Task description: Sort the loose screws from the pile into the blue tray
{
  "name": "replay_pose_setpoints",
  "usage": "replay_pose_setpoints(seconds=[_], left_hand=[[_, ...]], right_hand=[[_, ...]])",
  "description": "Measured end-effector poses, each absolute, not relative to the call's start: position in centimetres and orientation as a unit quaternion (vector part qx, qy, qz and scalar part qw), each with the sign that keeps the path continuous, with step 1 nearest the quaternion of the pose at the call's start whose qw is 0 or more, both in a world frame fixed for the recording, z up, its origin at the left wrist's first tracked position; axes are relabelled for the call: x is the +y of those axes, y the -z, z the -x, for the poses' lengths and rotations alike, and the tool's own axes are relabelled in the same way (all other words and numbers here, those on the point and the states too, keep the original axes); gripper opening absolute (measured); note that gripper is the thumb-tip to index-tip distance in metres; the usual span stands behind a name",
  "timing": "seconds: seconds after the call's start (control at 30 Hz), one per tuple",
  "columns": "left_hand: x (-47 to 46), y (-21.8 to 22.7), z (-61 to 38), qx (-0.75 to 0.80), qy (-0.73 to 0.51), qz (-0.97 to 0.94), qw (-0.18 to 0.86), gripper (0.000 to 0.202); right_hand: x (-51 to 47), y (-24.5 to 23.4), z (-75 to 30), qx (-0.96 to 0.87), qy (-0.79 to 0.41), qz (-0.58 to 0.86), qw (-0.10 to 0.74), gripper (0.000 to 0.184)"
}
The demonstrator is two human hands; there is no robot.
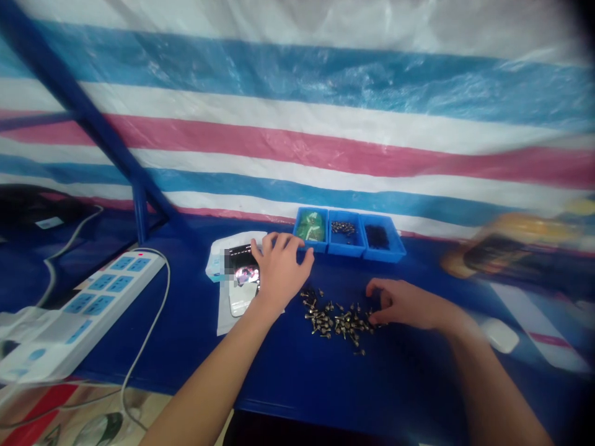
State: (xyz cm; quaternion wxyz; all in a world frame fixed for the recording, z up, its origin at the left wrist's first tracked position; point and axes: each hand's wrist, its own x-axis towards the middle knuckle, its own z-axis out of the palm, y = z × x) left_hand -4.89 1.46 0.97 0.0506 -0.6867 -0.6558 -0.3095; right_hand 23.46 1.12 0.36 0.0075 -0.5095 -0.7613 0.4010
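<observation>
Passage: blue tabletop between power strip and scattered screws. Obstacles: three blue parts bins behind; striped tarpaulin wall beyond; blurred object at right, perhaps a case.

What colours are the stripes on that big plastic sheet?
The plastic sheet has blue, white and pink stripes, best seen in the head view.

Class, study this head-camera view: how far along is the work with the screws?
Done: screws already sit in the middle blue bin, and dark parts fill the right bin. In hand: the right hand touches the loose pile of screws on the blue table. Left: that sizeable pile still lies outside the bins, while the left hand rests beside a phone.
</observation>
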Motion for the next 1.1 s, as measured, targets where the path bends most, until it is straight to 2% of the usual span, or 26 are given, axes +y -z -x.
replay_pose_setpoints(seconds=[0.27,0.53,0.77,0.9,1.1], left_hand=[[0.1,-0.6,2.7,-0.571,0.298,0.765,0.032,0.016],[-0.6,-0.3,1.7,-0.519,0.277,0.808,-0.017,0.018],[-0.4,-0.1,1.9,-0.518,0.292,0.804,-0.024,0.017],[-0.4,-0.2,1.9,-0.514,0.29,0.806,-0.033,0.018],[-0.6,-0.5,1.9,-0.504,0.286,0.814,-0.045,0.017]], right_hand=[[1.3,0.1,-21.4,-0.796,-0.345,0.494,0.052,0.011],[1.4,0.7,-19.5,-0.833,-0.252,0.478,0.12,0.013],[1.6,1.2,-19.2,-0.826,-0.243,0.487,0.145,0.003],[1.7,0.9,-19.0,-0.822,-0.227,0.489,0.185,0.008],[1.5,0.3,-18.4,-0.795,-0.264,0.473,0.274,0.013]])
